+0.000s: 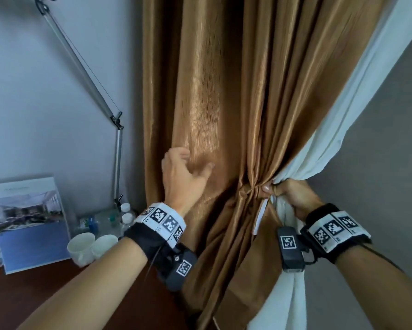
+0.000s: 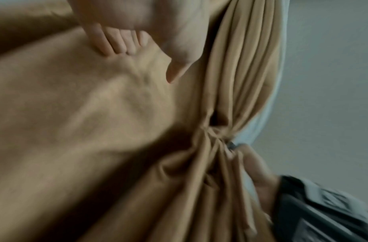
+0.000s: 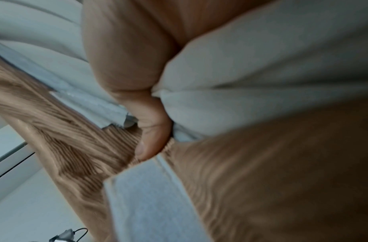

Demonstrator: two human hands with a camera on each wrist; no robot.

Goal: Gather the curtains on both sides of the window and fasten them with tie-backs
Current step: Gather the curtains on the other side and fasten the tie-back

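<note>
A brown curtain (image 1: 212, 91) hangs in front of me with a white curtain (image 1: 331, 139) along its right edge. My right hand (image 1: 275, 188) grips both fabrics bunched together at waist height; its thumb (image 3: 151, 131) presses into the folds. The pinched gather (image 2: 212, 134) shows beside that hand (image 2: 259, 176). My left hand (image 1: 192, 171) lies on the loose flat part of the brown curtain, left of the gather. Its fingers (image 2: 108, 41) push into the cloth and the thumb (image 2: 176, 68) stands free. A pale flat strip (image 1: 261, 215) hangs under my right hand; I cannot tell what it is.
A dark wooden desk (image 1: 33, 294) stands at the lower left, close to the curtain. On it are two white cups (image 1: 90, 246), small water bottles (image 1: 126, 215) and an upright brochure stand (image 1: 31, 225). A metal lamp arm (image 1: 81, 67) slants across the grey wall.
</note>
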